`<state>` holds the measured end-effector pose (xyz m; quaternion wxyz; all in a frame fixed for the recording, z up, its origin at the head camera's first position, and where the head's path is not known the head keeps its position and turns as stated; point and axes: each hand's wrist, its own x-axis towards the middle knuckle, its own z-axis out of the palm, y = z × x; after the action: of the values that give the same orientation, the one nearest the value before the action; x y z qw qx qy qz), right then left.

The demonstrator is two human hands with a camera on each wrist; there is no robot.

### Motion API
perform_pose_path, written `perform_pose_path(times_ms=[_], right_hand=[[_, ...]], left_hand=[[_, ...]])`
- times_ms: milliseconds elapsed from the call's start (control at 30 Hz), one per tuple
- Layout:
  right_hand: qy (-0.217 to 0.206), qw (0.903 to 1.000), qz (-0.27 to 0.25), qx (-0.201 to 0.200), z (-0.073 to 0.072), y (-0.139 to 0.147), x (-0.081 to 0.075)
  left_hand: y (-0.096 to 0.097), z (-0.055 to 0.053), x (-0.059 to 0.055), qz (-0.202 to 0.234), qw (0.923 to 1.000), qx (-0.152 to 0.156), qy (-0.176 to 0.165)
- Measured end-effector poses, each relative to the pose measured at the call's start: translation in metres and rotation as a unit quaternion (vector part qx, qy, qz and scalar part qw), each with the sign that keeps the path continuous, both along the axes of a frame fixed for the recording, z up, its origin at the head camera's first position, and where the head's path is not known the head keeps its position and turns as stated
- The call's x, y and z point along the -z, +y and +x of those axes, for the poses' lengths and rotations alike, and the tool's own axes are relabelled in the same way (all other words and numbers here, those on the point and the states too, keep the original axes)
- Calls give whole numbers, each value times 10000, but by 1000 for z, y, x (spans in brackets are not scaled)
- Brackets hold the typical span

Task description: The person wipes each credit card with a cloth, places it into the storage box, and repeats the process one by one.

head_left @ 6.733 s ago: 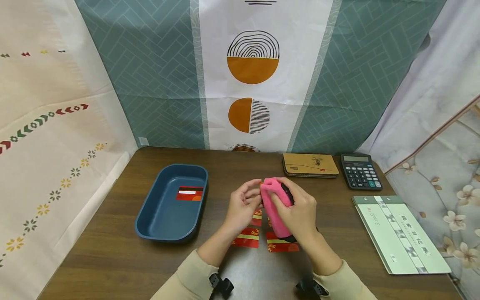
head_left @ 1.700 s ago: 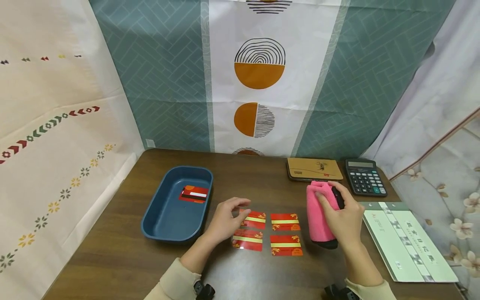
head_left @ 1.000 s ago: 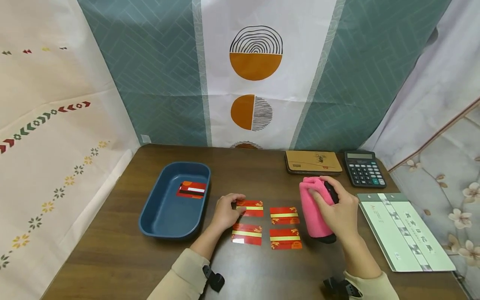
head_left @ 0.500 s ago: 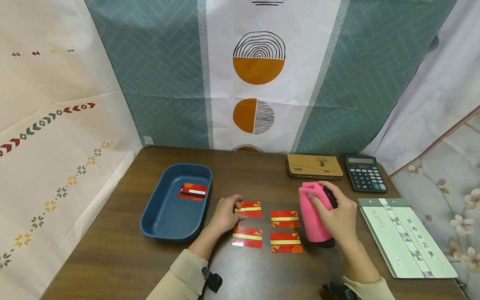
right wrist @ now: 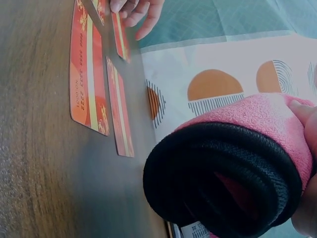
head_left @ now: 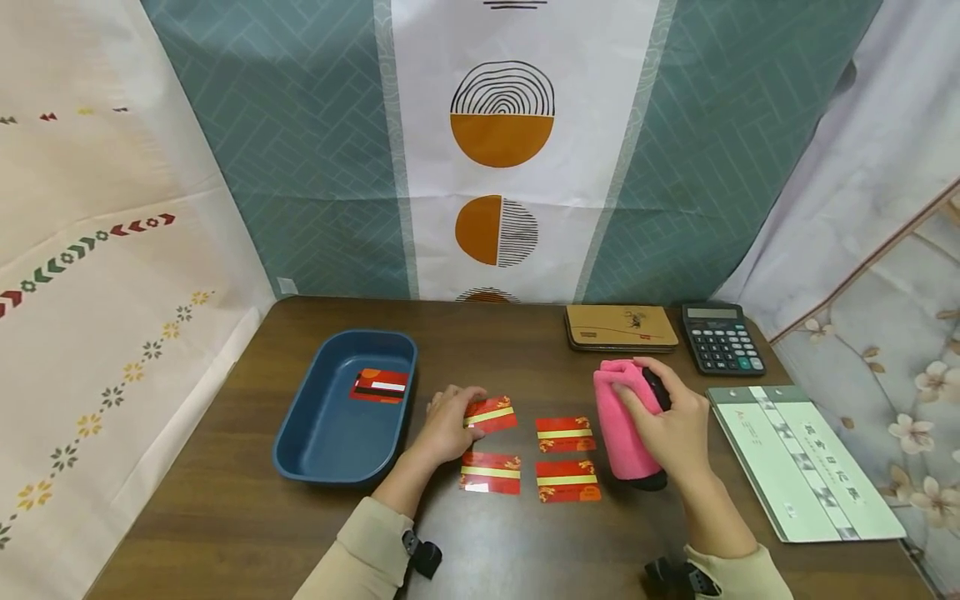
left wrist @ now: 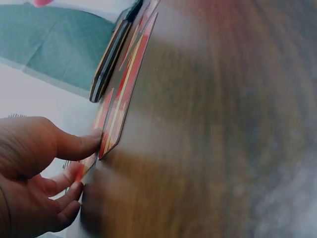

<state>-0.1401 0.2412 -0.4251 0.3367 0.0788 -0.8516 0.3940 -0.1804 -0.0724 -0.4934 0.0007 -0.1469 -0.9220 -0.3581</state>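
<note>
My left hand (head_left: 447, 423) is at the upper-left red card (head_left: 491, 414), finger and thumb pinching its left end; the card lies slightly askew. In the left wrist view, the thumb (left wrist: 81, 145) and fingertips meet that card's edges. My right hand (head_left: 678, 417) grips a rolled pink cloth (head_left: 624, 421) with black trim, above the table right of the cards. The right wrist view looks into the cloth's rolled black-edged end (right wrist: 223, 173). Three more red cards with yellow stripes lie flat: lower left (head_left: 491, 473), upper right (head_left: 565, 434), lower right (head_left: 567, 481).
A blue tray (head_left: 288, 454) stands at the left with one red card (head_left: 379, 386) inside. Along the back right are a tan notebook (head_left: 621, 326) and a black calculator (head_left: 722, 340). A pale green notepad (head_left: 802, 467) lies at the right edge.
Earlier both hands were at the pink cloth over the cards; the right hand has since carried it right. The left hand has reached the upper-left card, which has now turned and shifted slightly left.
</note>
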Motion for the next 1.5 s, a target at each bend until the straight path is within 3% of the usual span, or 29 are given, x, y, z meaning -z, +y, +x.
perform_pose_path(times_ms=[233, 400, 500, 600, 733, 900, 1033, 1100, 1200, 1500], right_hand=[[-110, 9999, 3, -92, -2, 1, 1], [-193, 9998, 20, -92, -2, 1, 3], [-231, 9997, 2, -105, -2, 1, 5], [-234, 9996, 0, -168, -2, -2, 5], [-218, 9993, -4, -297, -2, -8, 5], [-30, 9990, -6, -445, -1, -21, 2], [75, 9975, 11, -708, 1, -35, 2], [59, 9964, 56, -840, 1, -41, 2], [59, 9958, 176, -899, 3, -49, 1], [439, 9973, 377, -451, 4, -64, -4]], left_hand=[[1, 1, 0, 853, 9962, -140, -111], [1, -1, 0, 1360, 9877, -724, 280], [2, -1, -2, 1864, 9765, -1019, 372], [3, 0, -3, 2590, 9589, -1150, 143], [8, 4, -9, 3657, 9215, -1205, -501], [18, 11, -24, 4399, 8826, -1271, -1065], [26, 16, -35, 4754, 8602, -1262, -1344], [30, 18, -40, 4810, 8567, -1227, -1402], [35, 23, -47, 4804, 8585, -1069, -1441], [37, 35, -56, 4887, 8609, -22, -1411]])
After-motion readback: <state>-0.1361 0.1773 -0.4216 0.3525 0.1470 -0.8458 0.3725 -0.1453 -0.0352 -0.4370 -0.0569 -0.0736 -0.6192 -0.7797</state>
